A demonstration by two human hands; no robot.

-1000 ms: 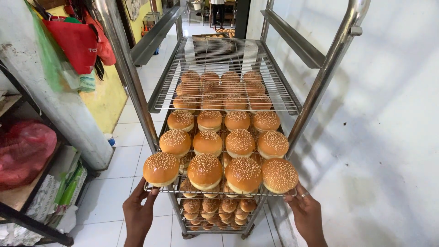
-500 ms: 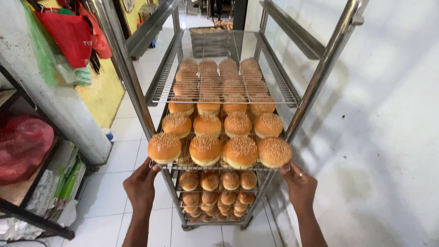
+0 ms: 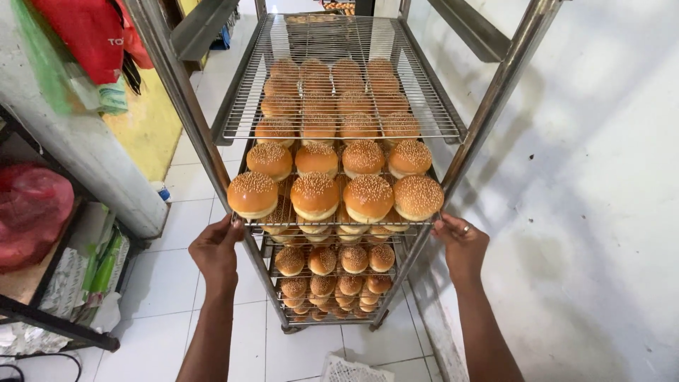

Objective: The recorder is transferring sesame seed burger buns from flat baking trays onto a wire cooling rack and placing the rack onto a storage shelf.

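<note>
golden-brown sesame-speckled buns, silver wire rack, red bag, white floor tiles

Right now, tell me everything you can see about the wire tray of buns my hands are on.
The wire tray is a silvery metal grid, level, sitting partway into a metal rack. It carries rows of round golden sesame buns. The left hand grips its front left corner, the right hand its front right corner. More bun trays sit below.

A single head-worn camera looks steeply down and forward at close range along a metal rack, which fills the frame's centre; white floor tiles show at lower left.
</note>
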